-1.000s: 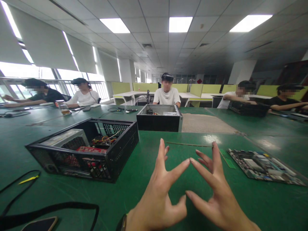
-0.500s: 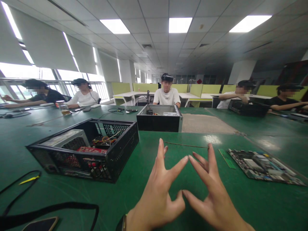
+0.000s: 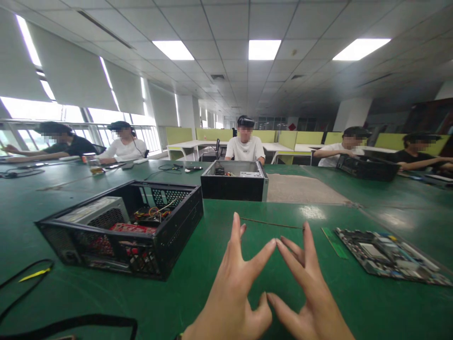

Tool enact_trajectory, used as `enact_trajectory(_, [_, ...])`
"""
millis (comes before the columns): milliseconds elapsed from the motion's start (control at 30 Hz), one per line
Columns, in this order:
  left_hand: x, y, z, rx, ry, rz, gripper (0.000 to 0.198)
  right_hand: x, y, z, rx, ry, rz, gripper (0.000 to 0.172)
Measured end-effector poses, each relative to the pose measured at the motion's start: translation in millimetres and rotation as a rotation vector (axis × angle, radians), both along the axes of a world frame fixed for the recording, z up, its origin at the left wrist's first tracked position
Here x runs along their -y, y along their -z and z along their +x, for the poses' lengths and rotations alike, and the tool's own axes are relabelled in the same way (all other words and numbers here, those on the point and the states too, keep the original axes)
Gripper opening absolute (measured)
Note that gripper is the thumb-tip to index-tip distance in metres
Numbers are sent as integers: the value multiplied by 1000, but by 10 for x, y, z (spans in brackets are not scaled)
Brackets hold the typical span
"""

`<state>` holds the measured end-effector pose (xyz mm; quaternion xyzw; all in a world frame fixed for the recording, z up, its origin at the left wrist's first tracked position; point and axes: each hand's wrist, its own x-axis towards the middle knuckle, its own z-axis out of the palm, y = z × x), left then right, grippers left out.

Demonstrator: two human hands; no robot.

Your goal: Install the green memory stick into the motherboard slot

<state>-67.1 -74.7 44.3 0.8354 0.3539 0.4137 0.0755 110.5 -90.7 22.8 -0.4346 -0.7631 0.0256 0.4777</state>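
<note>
My left hand [image 3: 235,288] is raised over the green table [image 3: 191,302] with its fingers spread and nothing in it. Facing it, my right hand [image 3: 309,288] is also spread and holds nothing. The index fingertips and the thumb tips of both hands meet or nearly meet, framing a gap. Beyond the fingertips a thin dark line [image 3: 271,223] runs across the tabletop. To the left is an open black computer case [image 3: 184,231] with a power supply and red parts inside. A circuit board [image 3: 392,257] lies to the right, beside a green memory-like strip [image 3: 334,243].
Another open case [image 3: 233,186] stands at the table's middle, with a person [image 3: 244,146] in white behind it. Others sit at both sides. Black cables [image 3: 71,323], one with a yellow tag [image 3: 34,275], lie front left. A jar [image 3: 94,164] stands far left.
The view has tilted slightly upward, so the table, cases and hands sit lower in the picture. Both hands keep the same spread pose with tips together.
</note>
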Motion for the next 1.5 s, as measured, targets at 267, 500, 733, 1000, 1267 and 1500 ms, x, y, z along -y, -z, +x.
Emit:
enact_trajectory(267, [-48,36,-16,18,37,35,99,-21,44,-20,-26,-20,12,77])
enact_trajectory(500, [-22,32,-23,18,28,-8,97,-22,55,-40,-50,-18,-16,77])
enact_trajectory(733, [-12,15,-6,-1,4,-66,97,-25,90,-70,-117,-30,-56,75])
enact_trajectory(1000, [-8,7,-13,-28,-19,-159,96,-13,106,-64,-117,-19,-144,75])
enact_trajectory(1267, [-2,3,27,-33,4,-302,92,10,168,7,-115,-4,-219,80])
enact_trajectory(1500, [9,76,128,-15,18,-385,92,43,331,58,-175,19,-248,79])
